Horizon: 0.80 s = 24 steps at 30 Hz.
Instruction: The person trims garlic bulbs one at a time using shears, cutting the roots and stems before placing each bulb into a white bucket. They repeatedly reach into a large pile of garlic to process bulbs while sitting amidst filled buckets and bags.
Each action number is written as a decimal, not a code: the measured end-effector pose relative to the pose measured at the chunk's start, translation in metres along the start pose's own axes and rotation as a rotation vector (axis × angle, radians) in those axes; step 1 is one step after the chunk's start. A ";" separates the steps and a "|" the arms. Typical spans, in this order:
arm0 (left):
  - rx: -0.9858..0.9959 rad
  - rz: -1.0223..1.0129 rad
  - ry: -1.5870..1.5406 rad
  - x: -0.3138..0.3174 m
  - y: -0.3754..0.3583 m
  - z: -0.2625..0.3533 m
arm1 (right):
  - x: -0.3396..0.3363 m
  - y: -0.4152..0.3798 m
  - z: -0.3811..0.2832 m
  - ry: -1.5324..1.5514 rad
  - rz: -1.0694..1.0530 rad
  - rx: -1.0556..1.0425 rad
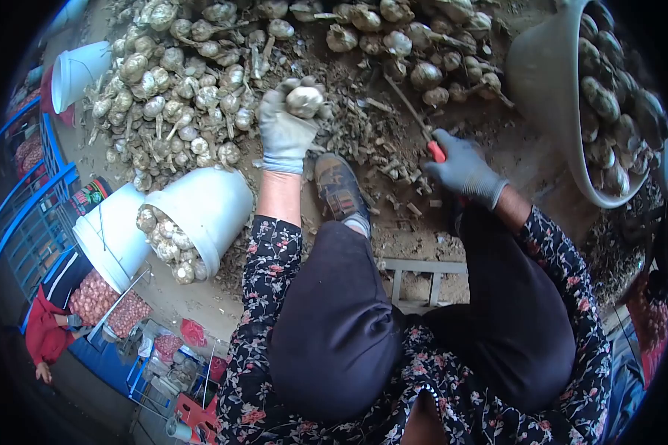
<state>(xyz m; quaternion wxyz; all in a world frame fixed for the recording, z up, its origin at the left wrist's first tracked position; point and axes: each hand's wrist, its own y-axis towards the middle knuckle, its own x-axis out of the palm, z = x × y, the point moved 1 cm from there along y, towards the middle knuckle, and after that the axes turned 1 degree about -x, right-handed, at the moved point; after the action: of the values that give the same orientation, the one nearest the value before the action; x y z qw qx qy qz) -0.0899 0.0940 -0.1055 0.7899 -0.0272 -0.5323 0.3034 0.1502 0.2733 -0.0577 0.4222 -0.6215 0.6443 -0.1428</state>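
My left hand [283,127], in a pale work glove, is closed around a garlic bulb [304,101] whose round side faces up. In my right hand [466,169], gloved in grey, is a knife with a red handle [436,152]. Its thin blade [407,104] points up and left, apart from the bulb. Left of my left hand spreads a large heap of garlic bulbs [193,93], many with stalks. More garlic with stalks [427,74] lies beyond the blade. Cut stalk pieces [364,141] and dry scraps cover the ground between my hands.
A white bucket [208,204] lies tipped with garlic at its mouth; another white bucket [111,237] is beside it. A large tub [545,81] of garlic leans at the right. My shoe [340,185] is by the scraps. A person in red [48,334] is at far left.
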 end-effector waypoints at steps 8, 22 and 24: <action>0.092 0.718 1.234 0.028 0.113 0.061 | -0.004 0.017 -0.016 -0.062 -0.080 -0.015; 0.197 0.195 1.205 0.056 0.058 0.040 | -0.017 0.028 -0.026 -0.213 0.306 -0.259; 0.116 0.174 0.938 0.078 0.037 0.027 | -0.029 0.028 -0.044 -0.272 0.329 -0.232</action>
<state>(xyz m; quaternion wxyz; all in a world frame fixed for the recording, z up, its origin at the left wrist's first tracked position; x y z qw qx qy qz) -0.1104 0.1564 -0.0426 0.9167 -0.1612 -0.0965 0.3527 0.0957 0.2901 -0.0407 0.4487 -0.5659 0.6861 0.0877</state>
